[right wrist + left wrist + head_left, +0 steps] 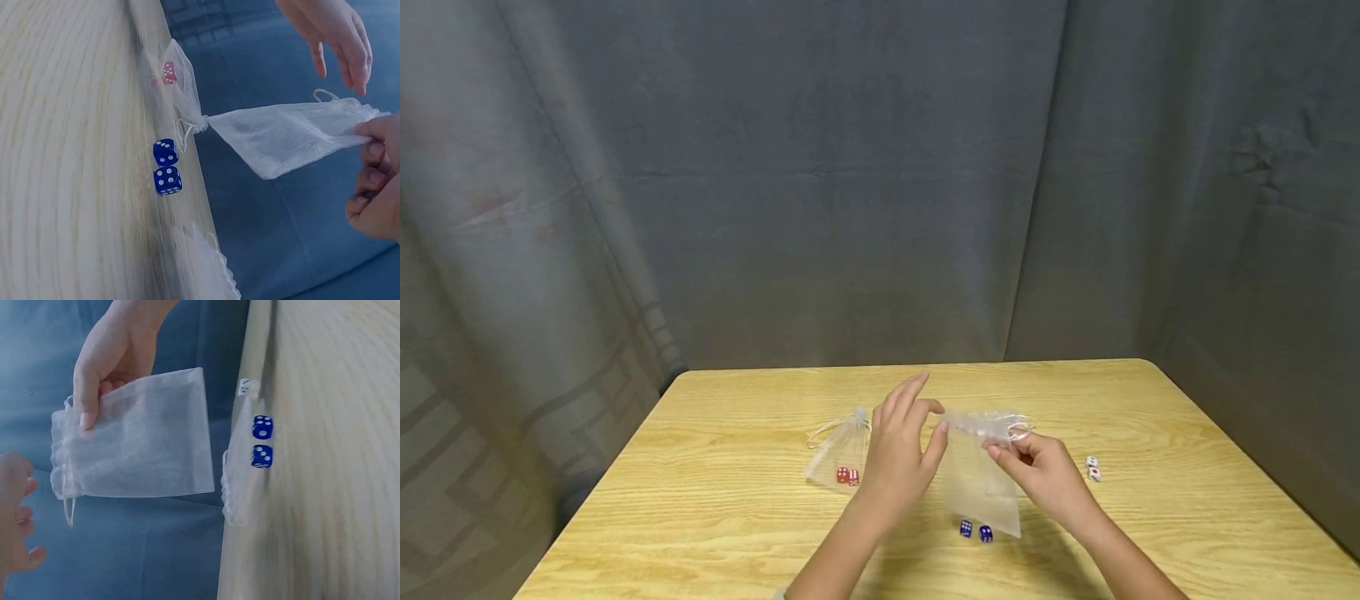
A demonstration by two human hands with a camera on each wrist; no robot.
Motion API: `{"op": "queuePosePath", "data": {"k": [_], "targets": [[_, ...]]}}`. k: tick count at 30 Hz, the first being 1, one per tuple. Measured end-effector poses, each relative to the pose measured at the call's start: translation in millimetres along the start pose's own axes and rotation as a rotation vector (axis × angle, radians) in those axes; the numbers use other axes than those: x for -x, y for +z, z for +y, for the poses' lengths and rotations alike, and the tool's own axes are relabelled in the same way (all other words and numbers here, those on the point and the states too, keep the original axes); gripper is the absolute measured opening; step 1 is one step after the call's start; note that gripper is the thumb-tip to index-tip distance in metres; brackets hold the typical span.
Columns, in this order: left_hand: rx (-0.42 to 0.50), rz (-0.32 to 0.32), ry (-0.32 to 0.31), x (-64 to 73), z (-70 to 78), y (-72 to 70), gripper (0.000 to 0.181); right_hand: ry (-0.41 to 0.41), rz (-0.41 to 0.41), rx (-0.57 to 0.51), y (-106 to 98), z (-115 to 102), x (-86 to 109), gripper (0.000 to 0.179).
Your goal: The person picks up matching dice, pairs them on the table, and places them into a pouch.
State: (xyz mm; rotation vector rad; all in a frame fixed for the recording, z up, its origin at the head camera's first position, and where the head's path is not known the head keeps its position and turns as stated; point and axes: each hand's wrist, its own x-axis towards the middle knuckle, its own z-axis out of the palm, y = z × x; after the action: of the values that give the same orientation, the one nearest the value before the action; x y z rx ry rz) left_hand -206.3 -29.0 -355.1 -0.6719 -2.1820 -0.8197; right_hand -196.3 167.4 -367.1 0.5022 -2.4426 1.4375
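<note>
My right hand (1047,477) pinches a sheer white drawstring pouch (140,434) near its gathered top, thumb over the fabric. The pouch hangs above the table and looks flat. My left hand (898,442) is beside the pouch's other top corner, fingers spread and apart from it in both wrist views. Below the pouch, two blue dice (167,165) sit side by side on the table. To the left, a closed sheer pouch (831,454) has two red dice (847,476) in it, partly behind my left hand.
Two white dice (1093,469) lie on the right side of the wooden table (700,467). Another sheer pouch (234,481) lies flat on the table beyond the blue dice in the left wrist view. Grey curtains (850,208) hang behind the table and along its sides.
</note>
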Motion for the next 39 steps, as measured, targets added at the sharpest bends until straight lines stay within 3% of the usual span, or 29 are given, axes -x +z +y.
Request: {"op": "queuePosePath", "data": {"k": [3, 11, 15, 23, 30, 34, 39], "targets": [[0.047, -0.017, -0.040, -2.2, -0.8, -2.4, 0.004, -0.084, 0.027, 0.031, 2.3, -0.2, 1.8, 0.032], [0.081, -0.053, -0.087, -3.9, -4.4, -1.5, 0.006, -0.298, 0.115, 0.122, 8.0, -1.9, 3.8, 0.026], [0.063, -0.099, -0.080, -3.3, -5.3, -1.5, 0.015, -0.354, 0.151, 0.155, 9.5, -4.1, 5.3, 0.019], [-0.046, -0.230, -0.008, -1.5, -5.2, -2.6, 0.035, -0.339, 0.176, 0.185, 9.2, -5.7, 7.1, 0.018], [-0.038, -0.299, 0.028, -0.8, -3.8, -3.6, 0.016, -0.322, 0.197, 0.168, 7.6, -5.0, 7.6, 0.022], [-0.035, -0.303, 0.027, 0.3, -2.0, -3.6, 0.008, -0.284, 0.204, 0.173, 6.4, -4.7, 7.5, 0.020], [-0.036, -0.283, 0.028, 1.0, -0.9, -3.9, 0.009, -0.203, 0.169, 0.173, 5.6, -2.9, 5.5, 0.017]]}}
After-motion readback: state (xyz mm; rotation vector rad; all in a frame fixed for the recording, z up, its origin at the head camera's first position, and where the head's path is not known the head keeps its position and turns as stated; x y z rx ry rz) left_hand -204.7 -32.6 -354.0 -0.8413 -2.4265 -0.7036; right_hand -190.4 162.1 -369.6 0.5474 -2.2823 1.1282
